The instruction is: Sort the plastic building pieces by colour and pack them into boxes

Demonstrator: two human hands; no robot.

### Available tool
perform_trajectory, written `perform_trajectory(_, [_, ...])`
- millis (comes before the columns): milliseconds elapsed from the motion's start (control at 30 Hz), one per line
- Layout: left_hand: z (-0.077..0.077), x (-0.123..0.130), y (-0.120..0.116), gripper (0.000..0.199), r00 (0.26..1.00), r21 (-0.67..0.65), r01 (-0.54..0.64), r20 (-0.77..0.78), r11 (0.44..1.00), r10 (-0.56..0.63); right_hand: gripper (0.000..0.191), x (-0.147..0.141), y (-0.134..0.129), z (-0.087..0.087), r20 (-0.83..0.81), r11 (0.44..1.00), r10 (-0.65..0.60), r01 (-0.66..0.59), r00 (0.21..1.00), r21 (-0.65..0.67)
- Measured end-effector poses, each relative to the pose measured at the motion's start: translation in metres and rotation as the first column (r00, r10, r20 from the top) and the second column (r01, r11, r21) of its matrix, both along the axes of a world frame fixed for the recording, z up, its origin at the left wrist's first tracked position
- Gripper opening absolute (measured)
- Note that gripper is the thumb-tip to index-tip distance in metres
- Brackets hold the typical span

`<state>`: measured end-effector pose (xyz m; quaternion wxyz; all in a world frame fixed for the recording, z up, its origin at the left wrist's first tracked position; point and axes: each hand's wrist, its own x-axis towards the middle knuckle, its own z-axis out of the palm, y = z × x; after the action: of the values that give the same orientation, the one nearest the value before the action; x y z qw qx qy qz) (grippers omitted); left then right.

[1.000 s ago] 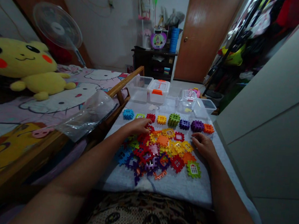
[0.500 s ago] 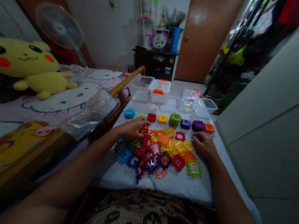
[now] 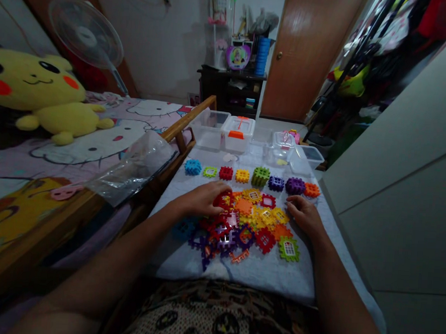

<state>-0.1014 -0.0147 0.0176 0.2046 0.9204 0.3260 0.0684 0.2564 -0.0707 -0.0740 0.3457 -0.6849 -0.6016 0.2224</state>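
My left hand (image 3: 207,198) is over the left part of a mixed pile of plastic interlocking window blocks, thumb and fingers closed around a red window block (image 3: 224,200). My right hand (image 3: 302,212) rests on the cloth at the pile's right side, its fingers loosely apart and nothing visible in them. Close to it lie yellow window blocks (image 3: 265,217) and an orange block (image 3: 282,232). Nearer to me are a green window block (image 3: 289,248), a red one (image 3: 265,240) and a purple one (image 3: 245,236). My left hand and forearm hide the pile's left edge.
Behind the pile runs a row of blocks grouped by colour, from a blue stack (image 3: 193,167) to an orange stack (image 3: 312,190). Clear plastic boxes (image 3: 210,131) stand at the table's far end. A wooden bed rail (image 3: 190,119) borders the left, a pale cabinet (image 3: 402,198) the right.
My left hand has shifted slightly right and toward me, with the red block in its fingers. The small green block in the back row is now uncovered. My right hand stays put.
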Motion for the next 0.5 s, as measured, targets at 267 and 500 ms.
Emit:
perform_trajectory(267, [-0.003, -0.005, -0.003, 0.05, 0.996, 0.007, -0.036, -0.085, 0.999, 0.036, 0.033, 0.001, -0.001, -0.001, -0.005, 1.0, 0.005, -0.005, 1.0, 0.013])
perform_trajectory(500, [0.004, -0.027, -0.038, 0.032, 0.989, -0.042, 0.042, -0.141, 0.998, -0.048, 0.034, 0.001, 0.0, 0.001, 0.015, 1.0, 0.012, -0.012, 1.0, 0.015])
